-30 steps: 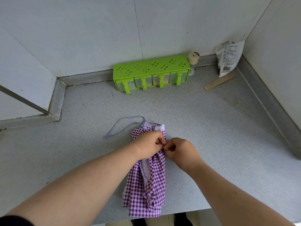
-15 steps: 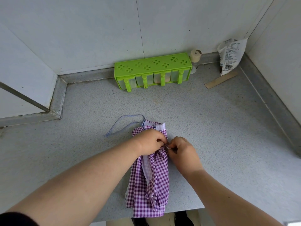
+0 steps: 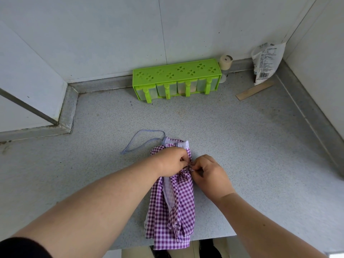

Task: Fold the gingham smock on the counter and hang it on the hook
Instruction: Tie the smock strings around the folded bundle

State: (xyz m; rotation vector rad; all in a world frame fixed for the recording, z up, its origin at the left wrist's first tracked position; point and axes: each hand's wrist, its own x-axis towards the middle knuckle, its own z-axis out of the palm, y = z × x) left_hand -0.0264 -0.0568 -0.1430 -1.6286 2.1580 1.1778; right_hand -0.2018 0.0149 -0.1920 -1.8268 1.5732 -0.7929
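The purple gingham smock (image 3: pixel 173 207) lies folded into a narrow strip on the grey speckled counter (image 3: pixel 242 146), its lower end hanging over the front edge. A thin blue loop strap (image 3: pixel 137 142) trails from its top to the left. My left hand (image 3: pixel 172 161) presses and pinches the cloth near its upper part. My right hand (image 3: pixel 208 174) pinches the bunched fabric right beside it, fingertips nearly touching the left ones. No hook is in view.
A green spice rack (image 3: pixel 176 81) stands against the back wall, with a small beige-capped bottle (image 3: pixel 225 64) at its right end. A white printed packet (image 3: pixel 266 64) leans in the right corner above a flat wooden stick (image 3: pixel 255 90). Walls close the counter at left and right.
Both hands stay on the same spot of the smock; the right fingers have gathered the cloth tighter. The view has shifted slightly.
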